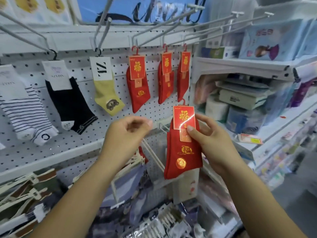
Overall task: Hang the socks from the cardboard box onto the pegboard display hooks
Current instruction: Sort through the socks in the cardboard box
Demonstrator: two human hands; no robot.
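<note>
My right hand (208,140) grips a pair of red socks (182,152) by its red and gold card, its small red hanger hook pointing up. My left hand (127,133) is beside it, fingers curled around the tip of a white display hook (161,125) that juts from the pegboard (82,134). Three red sock pairs hang on upper hooks: one on the left (138,83), one in the middle (165,78), one on the right (183,74). The cardboard box is out of view.
Striped (22,114), black (68,100) and yellow socks (107,93) hang left of the red ones. Long white hooks (205,28) stick out overhead. Packaged goods fill shelves at right (243,100). More hooks with packets lie below (154,212).
</note>
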